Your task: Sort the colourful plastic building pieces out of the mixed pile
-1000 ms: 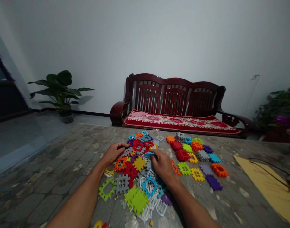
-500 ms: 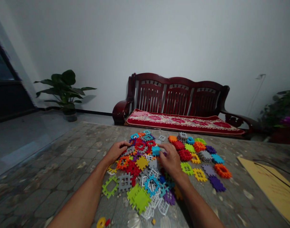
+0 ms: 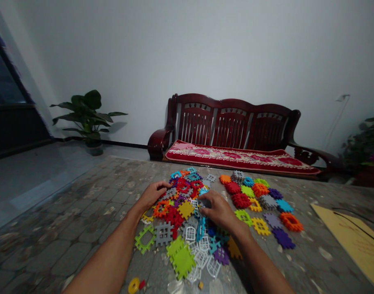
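A heap of flat, toothed plastic building pieces (image 3: 182,212) in many colours lies on the table in front of me. My left hand (image 3: 152,194) rests on the heap's left edge, fingers curled onto the pieces beside an orange frame piece (image 3: 160,209). My right hand (image 3: 217,211) lies over the heap's right side, fingers bent down and closed around something small and dark that I cannot make out. A blue piece (image 3: 201,227) stands tilted on edge just below that hand. To the right, separate pieces (image 3: 260,196) are laid out flat in rows.
The table (image 3: 83,212) has a stone-pattern top. A yellow sheet (image 3: 355,241) with a dark cable lies at the right edge. Small yellow and red bits (image 3: 133,285) lie near me. Behind stand a dark wooden bench (image 3: 232,134) and a potted plant (image 3: 89,118).
My right hand went up to the heap's far side with a blue piece, then came back down over the middle. The left hand stayed put. The view shifted slightly left.
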Demonstrator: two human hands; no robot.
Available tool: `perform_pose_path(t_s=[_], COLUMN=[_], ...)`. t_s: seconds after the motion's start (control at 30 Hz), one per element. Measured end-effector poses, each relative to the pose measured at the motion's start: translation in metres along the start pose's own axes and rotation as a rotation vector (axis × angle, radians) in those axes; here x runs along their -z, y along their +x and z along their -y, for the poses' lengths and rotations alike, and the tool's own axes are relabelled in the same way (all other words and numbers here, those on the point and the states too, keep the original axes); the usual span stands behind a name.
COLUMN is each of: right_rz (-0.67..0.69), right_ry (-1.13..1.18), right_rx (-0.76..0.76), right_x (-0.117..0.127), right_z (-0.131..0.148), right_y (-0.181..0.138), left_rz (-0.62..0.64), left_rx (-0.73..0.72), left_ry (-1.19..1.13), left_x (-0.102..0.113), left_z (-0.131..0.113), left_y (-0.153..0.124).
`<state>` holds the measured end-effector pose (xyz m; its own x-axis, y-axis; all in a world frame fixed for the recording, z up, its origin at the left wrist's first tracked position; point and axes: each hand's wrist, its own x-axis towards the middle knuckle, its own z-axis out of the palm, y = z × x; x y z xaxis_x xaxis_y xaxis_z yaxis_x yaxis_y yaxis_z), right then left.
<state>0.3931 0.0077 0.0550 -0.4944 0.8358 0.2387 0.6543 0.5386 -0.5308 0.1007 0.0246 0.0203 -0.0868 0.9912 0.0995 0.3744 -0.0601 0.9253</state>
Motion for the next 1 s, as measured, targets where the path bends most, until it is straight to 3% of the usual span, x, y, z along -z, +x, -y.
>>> perform_pose_path(t_s=[0.17, 0.37, 0.47, 0.6, 0.73, 1.0], right_rz=[-0.196, -0.377, -0.323, -0.121, -0.01, -0.025], right_ry=[0.012, -0.091, -0.064, -0.034, -0.098, -0.064], right_rx=[-0.074, -0.014, 0.088, 0.221, 0.26, 0.229], right_x=[-0.005, -0.003, -0.003, -0.012, -0.024, -0.029], right_z=[-0.014, -0.014, 0.002, 0.023, 0.029, 0.024], right_y=[0.004, 0.003, 0.001, -0.002, -0.004, -0.004], left_rz=[0.005, 0.012, 0.014, 0.008, 0.008, 0.012], left_rx=[0.001, -0.02, -0.015, -0.028, -0.021, -0.026], left_ry=[0.021, 0.037, 0.039, 0.03, 0.009, -0.006], left_x=[0.001, 0.001, 0.001, 0.001, 0.001, 0.001], left_z=[0.002, 0.006, 0.006, 0.007, 0.006, 0.001], left_y=[0.001, 0.002, 0.002, 0.003, 0.002, 0.0])
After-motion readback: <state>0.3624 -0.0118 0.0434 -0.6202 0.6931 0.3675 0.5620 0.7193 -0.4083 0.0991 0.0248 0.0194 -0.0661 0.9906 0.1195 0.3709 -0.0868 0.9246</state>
